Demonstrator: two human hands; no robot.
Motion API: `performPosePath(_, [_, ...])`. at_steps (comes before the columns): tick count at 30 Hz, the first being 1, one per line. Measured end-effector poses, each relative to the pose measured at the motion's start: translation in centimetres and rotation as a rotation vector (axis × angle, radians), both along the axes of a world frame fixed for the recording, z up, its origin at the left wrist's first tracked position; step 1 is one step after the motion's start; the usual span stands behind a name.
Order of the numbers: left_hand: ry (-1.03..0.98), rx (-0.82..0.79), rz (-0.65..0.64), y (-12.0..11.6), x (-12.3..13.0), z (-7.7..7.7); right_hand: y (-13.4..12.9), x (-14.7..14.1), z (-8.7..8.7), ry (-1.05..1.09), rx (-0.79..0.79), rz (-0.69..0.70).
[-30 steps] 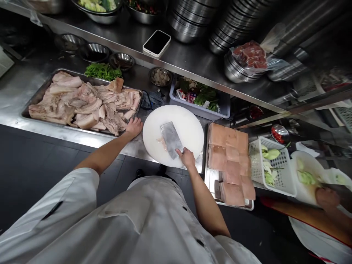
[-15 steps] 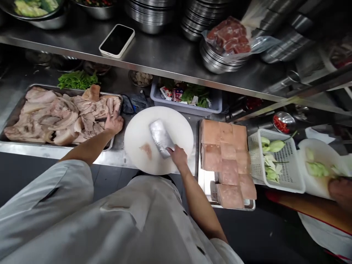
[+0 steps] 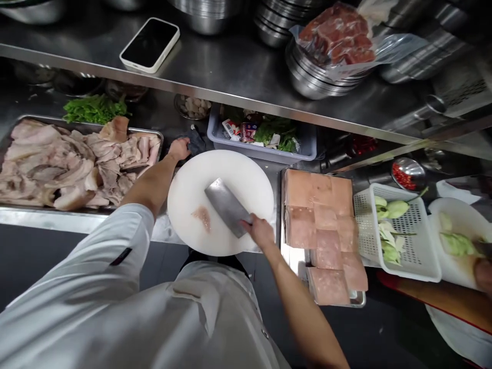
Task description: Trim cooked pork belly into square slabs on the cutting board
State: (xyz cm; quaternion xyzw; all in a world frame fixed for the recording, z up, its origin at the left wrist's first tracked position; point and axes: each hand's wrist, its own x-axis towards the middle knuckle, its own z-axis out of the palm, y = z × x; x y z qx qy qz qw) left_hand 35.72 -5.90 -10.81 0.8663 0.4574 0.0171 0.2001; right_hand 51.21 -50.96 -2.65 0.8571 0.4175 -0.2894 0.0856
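In the head view, my left hand (image 3: 179, 148) has moved off the pork (image 3: 69, 159), in its tray (image 3: 160, 138) at left, to the dark cloth (image 3: 197, 141) left of centre; I can't tell if the fingers have closed on it. My right hand (image 3: 262, 231) grips the cleaver (image 3: 226, 206) over the round chopping board (image 3: 238, 171), mid-frame. I judge no cutting is under way.

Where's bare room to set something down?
Shelf, between phone and bagged meat; round cutting board, beyond the cleaver in the right hand. Crowded: the left tray, with heaped meat; the counter around the left hand, between tray and dark bundle.
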Motion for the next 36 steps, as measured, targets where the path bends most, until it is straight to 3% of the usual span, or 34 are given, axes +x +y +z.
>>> performPosePath(3, [-0.244, 0.002, 0.219, -1.5, -3.9, 2.2, 2.3, 3.5, -0.2, -0.074, 0.019, -0.017])
performPosePath(6, [-0.528, 0.07, 0.389, -5.7, -12.0, 6.5, 5.3, 6.0, -0.6, -0.131, 0.058, 0.008])
performPosePath(10, [-0.46, 0.14, 0.508, -16.5, -24.3, 11.8, 10.5, 6.8, -0.8, -0.011, 0.043, 0.347])
performPosePath(13, [-0.375, 0.054, 0.665, -25.9, -29.5, 12.8, 15.1, 6.8, -0.7, -0.048, 0.069, 0.449])
performPosePath(16, [-0.327, -0.019, 0.786, -32.0, -29.0, 10.2, 18.8, 5.9, -0.9, -0.113, 0.132, 0.497])
performPosePath(18, [-0.318, -0.051, 0.794, -32.9, -26.3, 6.9, 20.1, 5.2, -0.9, -0.052, 0.092, 0.631])
performPosePath(21, [-0.311, -0.149, 0.641, -29.9, -21.5, 1.9, 21.2, 5.5, -0.8, 0.02, 0.027, 0.804])
performPosePath(23, [-0.276, -0.16, 0.483, -26.5, -19.2, -0.5, 21.4, 6.2, -0.6, -0.032, 0.066, 0.747])
performPosePath(25, [-0.208, -0.156, 0.361, -23.4, -17.7, -1.9, 20.8, 6.3, -0.5, -0.1, 0.126, 0.632])
performPosePath(28, [-0.048, -0.127, 0.321, -21.3, -16.6, -2.7, 18.4, 5.4, -0.6, -0.05, 0.101, 0.65])
performPosePath(31, [0.116, -0.08, 0.385, -22.8, -16.5, -2.3, 14.7, 6.1, -0.5, 0.056, 0.039, 0.723])
performPosePath(33, [0.202, -0.061, 0.383, -25.2, -17.2, -1.8, 11.7, 8.0, -0.3, -0.005, 0.07, 0.597])
performPosePath(36, [0.297, -0.059, 0.283, -29.0, -18.9, -1.3, 6.8, 9.0, -0.1, -0.173, 0.121, 0.257])
